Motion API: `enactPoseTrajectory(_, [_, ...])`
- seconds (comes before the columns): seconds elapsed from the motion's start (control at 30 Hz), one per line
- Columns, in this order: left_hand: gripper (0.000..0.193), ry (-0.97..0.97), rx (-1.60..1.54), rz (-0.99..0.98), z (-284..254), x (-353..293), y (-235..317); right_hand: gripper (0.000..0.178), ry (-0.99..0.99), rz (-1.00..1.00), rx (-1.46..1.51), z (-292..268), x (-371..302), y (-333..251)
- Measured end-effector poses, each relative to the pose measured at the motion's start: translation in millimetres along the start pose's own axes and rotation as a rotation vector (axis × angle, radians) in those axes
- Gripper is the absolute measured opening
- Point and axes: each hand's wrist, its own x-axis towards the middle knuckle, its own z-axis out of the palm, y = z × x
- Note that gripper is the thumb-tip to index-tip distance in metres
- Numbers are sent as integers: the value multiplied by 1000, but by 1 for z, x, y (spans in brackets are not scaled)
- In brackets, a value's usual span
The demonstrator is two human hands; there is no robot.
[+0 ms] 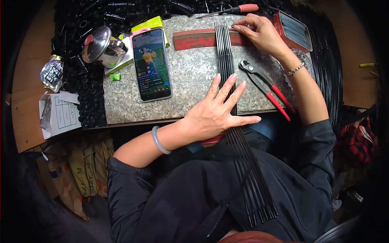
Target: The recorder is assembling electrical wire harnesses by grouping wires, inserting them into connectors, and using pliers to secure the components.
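Observation:
A row of thin black metal rods (225,60) runs from the far part of the stone slab toward my lap, their far ends lying over a red bar (192,39). My left hand (216,107) rests flat across the rods, palm down, fingers spread. Beside their far ends, my right hand (255,32) is closed in a pinch on what looks like a thin wire (234,31), which lies crosswise along the red bar; its tip is mostly hidden by the fingers. Red-handled pliers (265,89) lie with jaws apart to the right of the rods.
A phone (152,65) with a lit screen leans left of the rods. Behind it stand a lidded metal pot (106,46) and small boxes. A red-handled screwdriver (229,11) lies at the back. A red tin of metal pieces (293,30) and more black rods (326,69) are at right.

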Motion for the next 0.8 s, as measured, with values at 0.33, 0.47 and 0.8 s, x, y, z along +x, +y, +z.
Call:
enactPoseTrajectory(0.33, [53,-4,0,-3,-4,1,0,21,1,34,-19,3,5,-7])
enactPoseTrajectory(0.47, [53,3,-12,0,-4,1,-1,20,-83,-8,30,0,5,-3])
enactPoseTrajectory(0.8, [53,23,-59,21,-2,1,-3,14,-144,-198,87,-1,16,8])
